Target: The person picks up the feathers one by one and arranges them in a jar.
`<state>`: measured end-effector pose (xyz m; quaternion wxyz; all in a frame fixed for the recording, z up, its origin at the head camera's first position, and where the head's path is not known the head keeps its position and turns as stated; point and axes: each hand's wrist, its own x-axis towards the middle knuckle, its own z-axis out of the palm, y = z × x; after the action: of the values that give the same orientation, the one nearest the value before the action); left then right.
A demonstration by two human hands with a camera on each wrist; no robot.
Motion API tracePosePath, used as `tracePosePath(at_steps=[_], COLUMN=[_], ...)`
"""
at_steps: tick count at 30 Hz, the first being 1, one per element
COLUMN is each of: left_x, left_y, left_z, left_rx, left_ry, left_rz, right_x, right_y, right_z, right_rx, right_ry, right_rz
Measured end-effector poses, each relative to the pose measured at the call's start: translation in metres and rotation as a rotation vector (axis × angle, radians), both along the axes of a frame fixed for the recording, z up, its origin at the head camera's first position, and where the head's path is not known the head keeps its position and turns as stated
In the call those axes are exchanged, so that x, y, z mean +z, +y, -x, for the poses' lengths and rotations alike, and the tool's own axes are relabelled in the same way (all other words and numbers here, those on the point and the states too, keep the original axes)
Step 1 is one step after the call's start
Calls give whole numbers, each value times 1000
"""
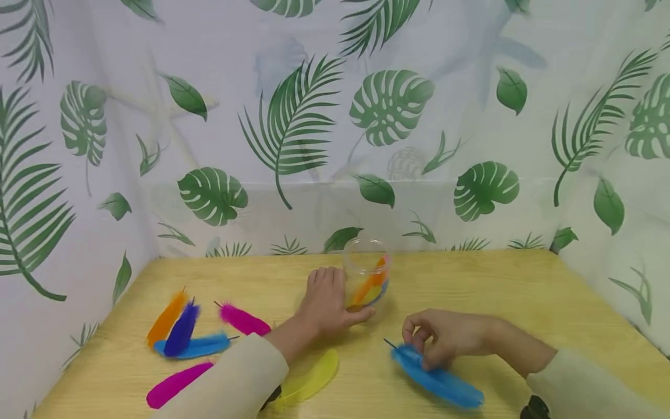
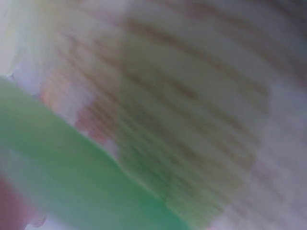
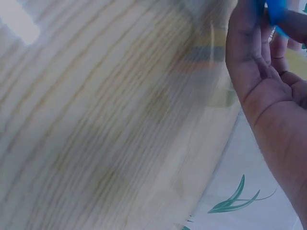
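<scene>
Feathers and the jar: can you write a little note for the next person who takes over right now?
Left hand: fingers wrapped round the clear jar, holding it upright on the table.
Right hand: fingertips curled on the blue feather lying near the front of the table.
Done: some feathers, orange and yellow among them, are already in the jar.
Left: the blue feather under the right hand, the yellow feather by the left sleeve, and the loose group on the left: orange feather, purple feather, a second blue feather and two pink feathers.
</scene>
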<state>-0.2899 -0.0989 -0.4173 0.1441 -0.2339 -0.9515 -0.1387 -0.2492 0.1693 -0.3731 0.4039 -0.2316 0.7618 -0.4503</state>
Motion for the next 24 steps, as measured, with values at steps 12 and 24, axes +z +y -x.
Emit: tracePosePath(at_steps=[12, 24], left_x=[-11, -3], left_y=[0, 1], left_z=[-11, -5], left_rx=[6, 19], left_ry=[-77, -46], left_rz=[-32, 3], right_x=[-9, 3], right_y=[6, 5], right_z=[-4, 3], right_rx=[53, 76], right_ry=[-36, -127], right_rz=[108, -4])
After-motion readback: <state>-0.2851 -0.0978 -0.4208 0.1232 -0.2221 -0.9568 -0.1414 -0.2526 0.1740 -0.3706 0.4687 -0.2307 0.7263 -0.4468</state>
